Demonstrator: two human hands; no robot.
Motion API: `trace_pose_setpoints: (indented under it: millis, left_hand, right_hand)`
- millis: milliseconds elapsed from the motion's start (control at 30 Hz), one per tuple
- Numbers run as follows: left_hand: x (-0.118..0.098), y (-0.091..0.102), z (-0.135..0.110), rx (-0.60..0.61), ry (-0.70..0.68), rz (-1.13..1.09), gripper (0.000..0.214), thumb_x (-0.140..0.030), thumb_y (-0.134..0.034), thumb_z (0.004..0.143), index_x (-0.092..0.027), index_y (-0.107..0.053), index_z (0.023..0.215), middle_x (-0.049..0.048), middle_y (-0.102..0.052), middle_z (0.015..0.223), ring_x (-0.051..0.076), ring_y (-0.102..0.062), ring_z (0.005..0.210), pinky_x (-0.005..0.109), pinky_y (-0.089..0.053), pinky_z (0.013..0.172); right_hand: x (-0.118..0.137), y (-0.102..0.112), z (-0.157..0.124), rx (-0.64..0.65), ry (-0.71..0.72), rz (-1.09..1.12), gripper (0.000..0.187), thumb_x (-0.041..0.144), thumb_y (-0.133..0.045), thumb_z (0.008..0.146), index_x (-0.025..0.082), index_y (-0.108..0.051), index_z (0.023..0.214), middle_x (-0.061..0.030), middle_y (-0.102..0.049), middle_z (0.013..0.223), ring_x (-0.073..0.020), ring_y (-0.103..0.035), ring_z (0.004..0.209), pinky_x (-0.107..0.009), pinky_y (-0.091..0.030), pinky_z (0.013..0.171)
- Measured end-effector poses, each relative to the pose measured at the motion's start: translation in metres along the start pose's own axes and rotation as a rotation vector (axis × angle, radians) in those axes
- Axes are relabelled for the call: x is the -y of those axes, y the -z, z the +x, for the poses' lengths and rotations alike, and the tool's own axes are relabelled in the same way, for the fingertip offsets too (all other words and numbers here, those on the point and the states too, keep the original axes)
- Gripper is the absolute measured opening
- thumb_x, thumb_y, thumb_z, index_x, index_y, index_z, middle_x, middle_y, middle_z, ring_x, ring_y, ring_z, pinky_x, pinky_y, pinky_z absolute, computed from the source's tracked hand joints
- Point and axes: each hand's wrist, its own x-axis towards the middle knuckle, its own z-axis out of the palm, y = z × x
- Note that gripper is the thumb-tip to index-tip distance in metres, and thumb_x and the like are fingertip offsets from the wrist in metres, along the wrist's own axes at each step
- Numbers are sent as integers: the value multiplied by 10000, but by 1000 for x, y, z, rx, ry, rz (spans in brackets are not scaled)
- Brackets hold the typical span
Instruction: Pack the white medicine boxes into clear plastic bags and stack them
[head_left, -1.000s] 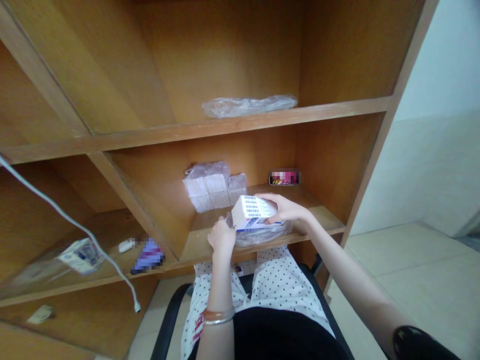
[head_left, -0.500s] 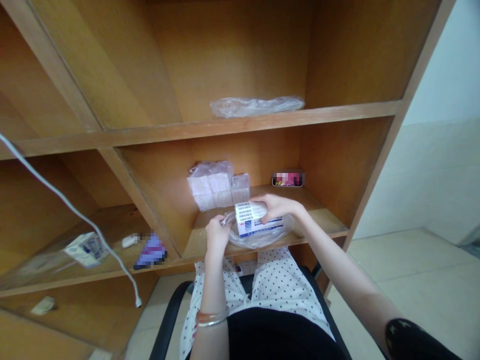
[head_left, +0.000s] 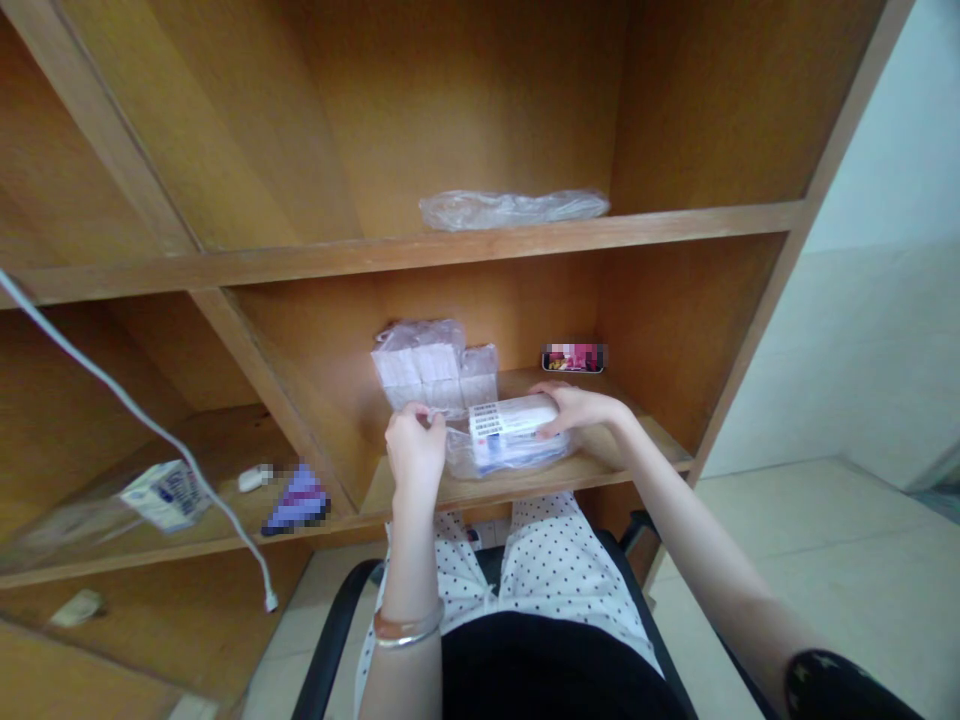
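A white and blue box point(head_left: 499, 422) with barcode labels lies on the middle shelf in front of me. Clear plastic film of a bag point(head_left: 459, 455) covers its front and sticks out past its left end. My right hand point(head_left: 571, 408) grips the box at its right end, thumb in front and fingers over the top. My left hand point(head_left: 416, 447) is closed in a pinch on the bag's edge, just left of the box. The fingertips there are partly hidden.
Behind stand wrapped white packs point(head_left: 427, 370) and a phone point(head_left: 574, 357). A folded plastic bag point(head_left: 514, 209) lies on the shelf above. Leftward are another box point(head_left: 166, 495), a small white item point(head_left: 255, 478), a purple item point(head_left: 298, 500) and a hanging white cable point(head_left: 172, 440).
My left hand has moved left and slightly up, drawing the plastic over the box. My right hand has shifted right along the box, which now lies lower and flatter.
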Motion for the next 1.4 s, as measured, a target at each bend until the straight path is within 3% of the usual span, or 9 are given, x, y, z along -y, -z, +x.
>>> trace_pose_setpoints:
  millis: [200, 400, 500, 600, 767, 967, 1200, 1300, 1400]
  left_hand:
    - [-6, 5, -11, -93, 39, -18, 115, -290, -549, 762, -186, -581, 801, 64, -635, 860, 234, -612, 843, 351, -459, 830]
    - [-1, 0, -12, -25, 84, -149, 155, -335, -574, 730, -185, -600, 703, 35, -642, 733, 202, -605, 730, 302, -450, 752]
    - [-4, -6, -3, -26, 77, -292, 215, -369, -572, 726, -163, -632, 712, 31, -639, 700, 183, -594, 688, 279, -442, 703]
    - [-12, -15, 9, -9, 73, -501, 238, -358, -543, 747, -138, -633, 729, 26, -627, 667, 163, -581, 653, 258, -433, 654]
    - [-35, -21, 15, -16, 100, -792, 183, -301, -557, 762, -120, -590, 761, 35, -650, 670, 142, -593, 650, 250, -441, 680]
    - [-44, 2, -5, -42, 119, -971, 184, -312, -645, 719, -135, -628, 765, -3, -612, 674, 103, -551, 654, 203, -406, 635]
    - [-43, 18, -16, 25, 136, -1216, 187, -272, -742, 665, -147, -654, 772, -16, -590, 718, 66, -519, 657, 177, -372, 625]
    - [-45, 17, -17, -1, 78, -1256, 159, -268, -726, 703, -161, -657, 798, -10, -604, 764, 73, -539, 708, 185, -395, 678]
    - [-44, 16, -19, 23, 1, -1232, 161, -269, -688, 751, -196, -654, 889, 16, -645, 945, 116, -584, 890, 236, -429, 823]
  right_hand:
    - [-23, 1, -21, -30, -73, 78, 765, 336, -758, 587, 111, -481, 1264, -152, -571, 1211, -267, -579, 1030, -362, -465, 875]
    - [-4, 12, -30, -48, -334, -89, 235, 168, -581, 686, 156, -639, 913, -69, -681, 781, -186, -617, 669, -281, -440, 619]
    - [1, 14, -32, -222, -471, -191, 153, 190, -533, 733, 181, -657, 823, -71, -688, 728, -194, -630, 667, -292, -426, 625]
    - [1, 13, -30, -444, -466, -247, 175, 259, -535, 763, 188, -666, 856, -106, -703, 872, -241, -645, 810, -307, -429, 654]
    - [-2, 12, -24, -704, -491, -95, 271, 284, -491, 796, 183, -653, 989, -122, -702, 902, -236, -651, 799, -294, -439, 639]
    - [-2, 20, -27, -774, -318, 125, 231, 295, -511, 790, 150, -672, 871, -102, -694, 815, -215, -635, 746, -300, -459, 656]
    - [25, 32, -41, -765, 67, 776, 196, 385, -620, 785, 189, -621, 768, -49, -688, 905, -163, -635, 859, -290, -486, 788]
    - [39, 30, -43, -728, 175, 909, 196, 405, -635, 800, 214, -614, 842, -47, -679, 991, -178, -631, 968, -335, -477, 886]
    - [49, 22, -38, -681, 250, 996, 220, 375, -626, 822, 237, -603, 992, -51, -645, 1118, -195, -607, 1064, -392, -444, 971]
